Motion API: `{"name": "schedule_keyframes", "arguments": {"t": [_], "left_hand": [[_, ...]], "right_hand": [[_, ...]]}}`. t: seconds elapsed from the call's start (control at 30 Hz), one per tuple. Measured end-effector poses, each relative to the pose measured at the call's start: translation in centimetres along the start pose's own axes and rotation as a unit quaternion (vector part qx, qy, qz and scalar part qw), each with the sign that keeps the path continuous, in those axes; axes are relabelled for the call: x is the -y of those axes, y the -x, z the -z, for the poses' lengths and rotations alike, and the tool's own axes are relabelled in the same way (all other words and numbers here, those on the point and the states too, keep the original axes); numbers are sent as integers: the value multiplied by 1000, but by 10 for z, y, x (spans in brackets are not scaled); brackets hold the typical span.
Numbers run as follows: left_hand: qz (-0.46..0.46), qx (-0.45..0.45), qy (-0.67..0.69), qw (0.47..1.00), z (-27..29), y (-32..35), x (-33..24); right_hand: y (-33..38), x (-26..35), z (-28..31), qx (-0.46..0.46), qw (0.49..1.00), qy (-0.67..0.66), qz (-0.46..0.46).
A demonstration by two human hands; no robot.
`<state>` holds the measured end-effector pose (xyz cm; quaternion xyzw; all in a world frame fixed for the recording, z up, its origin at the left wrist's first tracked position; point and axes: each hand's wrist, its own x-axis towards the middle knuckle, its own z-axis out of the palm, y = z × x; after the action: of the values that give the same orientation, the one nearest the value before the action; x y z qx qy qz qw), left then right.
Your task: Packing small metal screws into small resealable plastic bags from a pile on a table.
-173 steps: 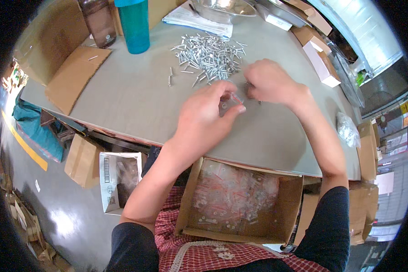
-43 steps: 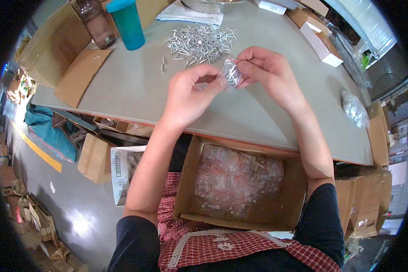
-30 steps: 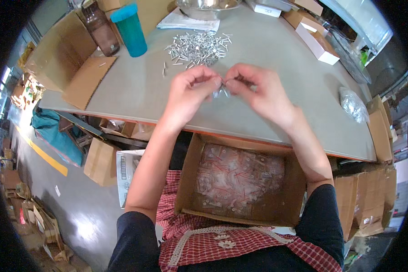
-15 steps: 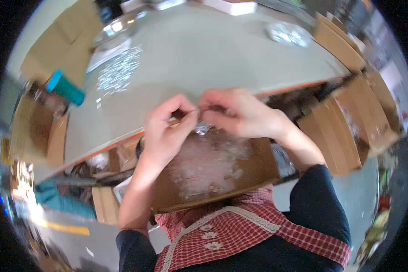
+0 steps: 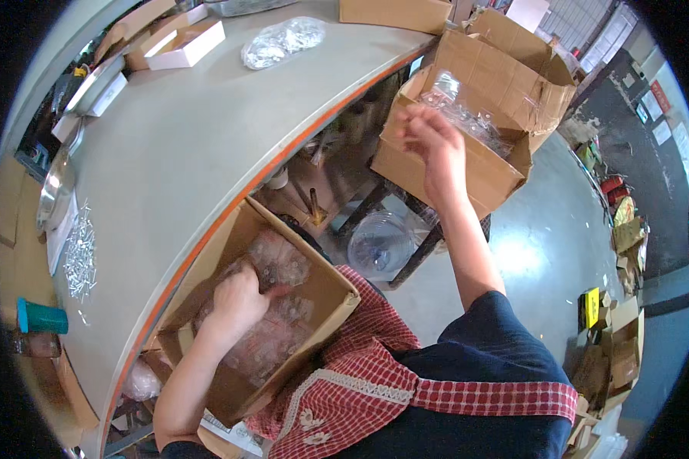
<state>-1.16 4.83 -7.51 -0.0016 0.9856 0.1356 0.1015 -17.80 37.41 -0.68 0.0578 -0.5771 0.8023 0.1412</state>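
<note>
My left hand is down inside a cardboard box that rests against my apron at the table edge. Small clear plastic bags fill this box. The fingers of that hand are curled among the bags, and what they grip is partly hidden. My right hand is raised at the near side of an open carton on the right, its fingers loosely apart and slightly blurred, with nothing visible in them. Inside that carton lie clear packets, one small clear bag near its far left side.
On the grey table lie a pile of silver screw-like pieces, a teal cup, a metal bowl, a white box and a bulging clear bag. A clear plastic container stands below, near a dark stool.
My view has turned right. My hands, earlier together above the near box around a small shiny packet, are now apart: left down in that box, right out at the carton. The packet has left my fingers.
</note>
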Motion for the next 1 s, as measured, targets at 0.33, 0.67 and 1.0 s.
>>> {"name": "schedule_keyframes", "arguments": {"t": [0.33, 0.67, 1.0], "left_hand": [[-68, -80, 84, 991, -1, -5, 47], [9, -186, 378, 907, 65, 63, 18], [13, -201, 581, 789, 71, 87, 12]], "right_hand": [[41, -46, -76, 383, 913, 80, -119], [89, -29, -161, 613, 762, 202, 55], [99, -29, -171, 573, 797, 18, -191]]}}
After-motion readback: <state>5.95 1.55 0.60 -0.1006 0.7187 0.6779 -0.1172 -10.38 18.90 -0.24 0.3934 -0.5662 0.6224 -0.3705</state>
